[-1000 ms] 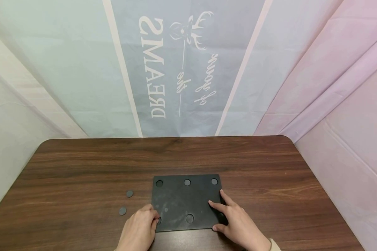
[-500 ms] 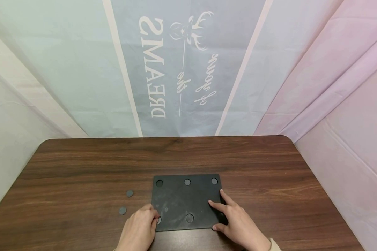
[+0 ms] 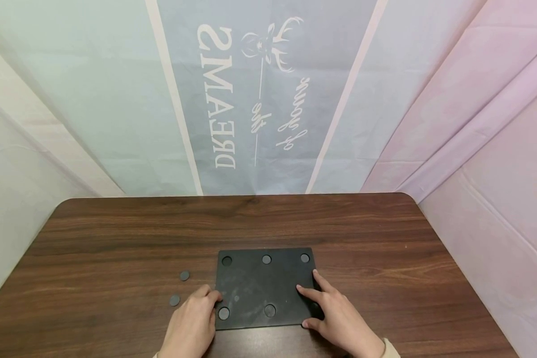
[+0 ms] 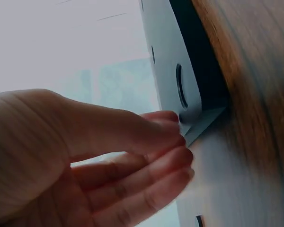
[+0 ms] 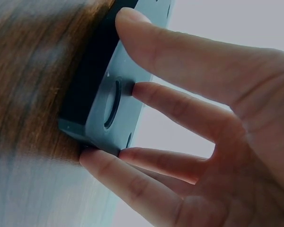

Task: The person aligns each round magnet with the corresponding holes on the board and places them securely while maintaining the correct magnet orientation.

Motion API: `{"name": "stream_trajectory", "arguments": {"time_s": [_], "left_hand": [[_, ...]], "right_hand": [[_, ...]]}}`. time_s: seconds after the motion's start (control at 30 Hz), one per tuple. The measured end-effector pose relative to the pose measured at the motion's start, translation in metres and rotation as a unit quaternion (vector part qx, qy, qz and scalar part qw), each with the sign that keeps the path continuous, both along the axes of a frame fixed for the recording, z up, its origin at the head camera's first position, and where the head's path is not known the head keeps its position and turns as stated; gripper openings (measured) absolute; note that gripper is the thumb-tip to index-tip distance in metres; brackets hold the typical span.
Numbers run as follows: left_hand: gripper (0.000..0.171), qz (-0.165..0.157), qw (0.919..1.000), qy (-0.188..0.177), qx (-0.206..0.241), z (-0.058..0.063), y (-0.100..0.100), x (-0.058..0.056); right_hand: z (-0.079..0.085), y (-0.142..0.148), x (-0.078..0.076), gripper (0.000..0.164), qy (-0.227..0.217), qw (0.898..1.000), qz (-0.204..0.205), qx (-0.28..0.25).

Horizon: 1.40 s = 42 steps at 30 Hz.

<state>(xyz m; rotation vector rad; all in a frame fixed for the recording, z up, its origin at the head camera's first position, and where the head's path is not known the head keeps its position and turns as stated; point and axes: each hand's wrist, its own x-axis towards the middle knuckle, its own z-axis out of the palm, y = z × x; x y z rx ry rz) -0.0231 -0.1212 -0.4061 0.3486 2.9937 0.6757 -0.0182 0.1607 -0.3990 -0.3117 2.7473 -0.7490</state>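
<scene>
A flat black board with round recesses lies on the table. Grey discs sit in most visible recesses, including the near-left disc; the far-left recess shows dark, without one. My left hand is at the board's left edge, fingers loosely bent, thumb and fingertips close together with nothing seen between them. Spread over the near-right corner, my right hand steadies the board: thumb on the near edge, one fingertip on top, others along the right side. In the right wrist view, a recess shows between its fingers.
Two loose grey discs, a farther disc and a nearer disc, lie left of the board, close to my left hand. The brown wood-grain table ends at a printed cloth hanging behind it.
My left hand has drawn back leftward off the near-left recess, uncovering the disc in it. The right hand and the loose discs stay put.
</scene>
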Motion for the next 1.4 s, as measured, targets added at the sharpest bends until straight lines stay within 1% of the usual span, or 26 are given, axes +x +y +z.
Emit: {"name": "stream_trajectory", "arguments": {"time_s": [0.13,0.27,0.4,0.57,0.8,0.9,1.0,1.13,1.27,1.33,1.4], "left_hand": [[0.025,0.008,0.9999,0.006,-0.012,0.0,-0.002,-0.001],[0.03,0.016,0.9992,0.021,-0.029,-0.001,-0.006,0.0],[0.031,0.026,0.9983,0.034,-0.041,-0.001,-0.009,0.002],[0.036,0.046,0.9971,0.032,-0.053,-0.004,-0.013,0.002],[0.036,0.077,0.9952,0.023,-0.054,-0.007,-0.018,0.004],[0.039,0.086,0.9946,0.016,-0.056,-0.007,-0.019,0.004],[0.042,0.092,0.9939,-0.001,-0.06,-0.008,-0.019,0.005],[0.048,0.105,0.9917,-0.034,-0.065,-0.008,-0.019,0.004],[0.052,0.122,0.988,-0.068,-0.065,-0.01,-0.02,0.003],[0.053,0.13,0.9865,-0.078,-0.064,-0.01,-0.02,0.003],[0.053,0.134,0.9861,-0.079,-0.06,-0.011,-0.02,0.003]], "right_hand": [[0.0,0.0,0.0,0.06,0.003,1.0,0.0,0.0],[-0.001,0.0,0.0,0.06,0.001,1.0,0.001,0.001],[-0.001,0.0,0.0,0.061,-0.002,1.0,0.0,0.003],[-0.001,0.0,0.001,0.061,0.004,1.0,0.0,0.004],[-0.003,0.001,0.001,0.06,0.005,1.0,0.0,0.002],[-0.003,0.001,0.001,0.061,0.005,1.0,0.0,0.001],[-0.004,0.001,0.002,0.061,0.006,1.0,0.0,0.002],[-0.005,0.002,0.002,0.061,0.008,1.0,0.0,0.005],[-0.006,0.003,0.003,0.061,0.009,1.0,0.0,0.005],[-0.006,0.003,0.003,0.061,0.011,1.0,0.0,0.007],[-0.007,0.003,0.003,0.061,0.012,1.0,0.0,0.007]]}}
